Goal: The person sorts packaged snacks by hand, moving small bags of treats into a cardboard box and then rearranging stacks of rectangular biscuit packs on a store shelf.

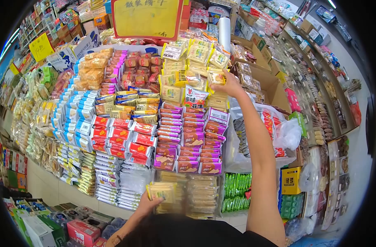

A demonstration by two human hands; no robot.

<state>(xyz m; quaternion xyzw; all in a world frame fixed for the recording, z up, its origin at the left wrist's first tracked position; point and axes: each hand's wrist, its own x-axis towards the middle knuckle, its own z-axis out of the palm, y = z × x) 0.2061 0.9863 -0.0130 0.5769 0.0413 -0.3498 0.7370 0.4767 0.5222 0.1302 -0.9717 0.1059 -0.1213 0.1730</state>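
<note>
My left hand (146, 204) is low in the view, closed on a clear packet of pale biscuits (162, 192) with yellow edges. It is over stacks of similar pale biscuits (202, 193) at the near edge of the display. My right hand (231, 85) reaches far forward, its thumb and fingers round the edge of another yellow-edged biscuit packet (216, 77) on the pile. More of these yellow packets (173, 78) are heaped to its left. A red-and-white peanut bag (195, 98) lies just below that heap.
Purple wafer packs (192, 139), red biscuit packs (141, 144) and blue-white packs (77, 110) fill the middle and left. A white plastic bag (287, 135) and a cardboard box (274, 88) stand right, near my forearm. A yellow sign (147, 18) rises at the back.
</note>
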